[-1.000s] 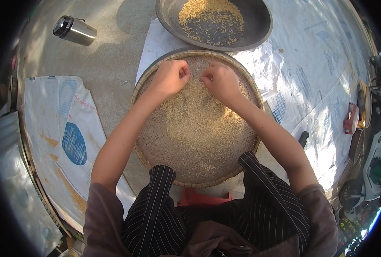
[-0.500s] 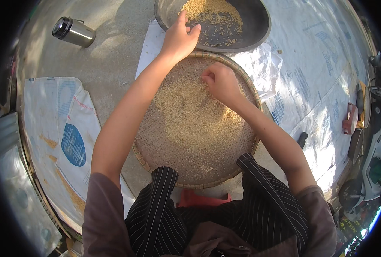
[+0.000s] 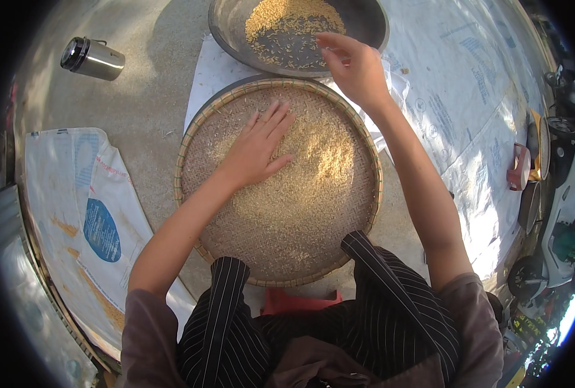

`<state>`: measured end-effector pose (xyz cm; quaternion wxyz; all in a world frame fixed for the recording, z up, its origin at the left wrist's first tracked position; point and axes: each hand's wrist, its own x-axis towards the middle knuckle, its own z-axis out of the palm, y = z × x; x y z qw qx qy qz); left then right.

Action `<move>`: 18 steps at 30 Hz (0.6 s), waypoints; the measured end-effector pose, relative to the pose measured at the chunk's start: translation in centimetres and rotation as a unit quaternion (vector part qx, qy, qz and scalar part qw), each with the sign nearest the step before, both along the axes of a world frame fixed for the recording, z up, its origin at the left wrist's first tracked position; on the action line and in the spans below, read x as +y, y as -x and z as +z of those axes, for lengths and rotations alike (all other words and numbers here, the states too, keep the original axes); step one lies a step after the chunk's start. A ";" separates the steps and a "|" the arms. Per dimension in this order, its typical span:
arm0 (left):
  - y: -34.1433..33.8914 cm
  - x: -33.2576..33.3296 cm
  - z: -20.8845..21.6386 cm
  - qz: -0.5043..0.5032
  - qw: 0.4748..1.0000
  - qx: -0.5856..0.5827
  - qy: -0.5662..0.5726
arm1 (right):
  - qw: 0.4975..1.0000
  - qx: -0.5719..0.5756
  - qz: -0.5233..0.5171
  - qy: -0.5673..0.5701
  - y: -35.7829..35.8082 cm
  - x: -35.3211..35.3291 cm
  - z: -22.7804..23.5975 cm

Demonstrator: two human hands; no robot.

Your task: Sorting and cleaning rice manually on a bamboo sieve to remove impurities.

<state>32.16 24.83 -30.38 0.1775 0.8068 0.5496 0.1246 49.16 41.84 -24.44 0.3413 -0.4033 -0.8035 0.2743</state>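
A round woven winnowing tray (image 3: 181, 152) lies before my knees with pale grain (image 3: 281, 187) spread over its middle. My left hand (image 3: 258, 145) rests palm down on the grain toward the tray's far left, open with its fingers stretched out. Beyond the tray stands a dark metal basin (image 3: 226, 35) with a heap of golden unhusked grain (image 3: 300, 16) and loose kernels below it. My right hand (image 3: 358, 71) hovers over the basin's near right rim, fingers apart and loosely bent, and no held thing shows.
White sacking (image 3: 442, 84) covers the ground at right, and another printed sack sheet (image 3: 67, 168) lies at left. A steel flask (image 3: 96, 59) lies at the far left. A red stool (image 3: 300, 301) shows between my legs. A parked motorbike (image 3: 559, 226) stands at the right edge.
My left hand has come back from the basin onto the tray's grain. My right hand has left the tray and risen to the basin's rim, its fingers opening from a pinch.
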 end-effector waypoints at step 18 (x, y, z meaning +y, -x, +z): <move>-1.7 -11.2 1.3 -0.178 0.981 -0.075 0.029 | 0.997 -0.061 0.035 -0.014 -3.1 -13.1 -4.7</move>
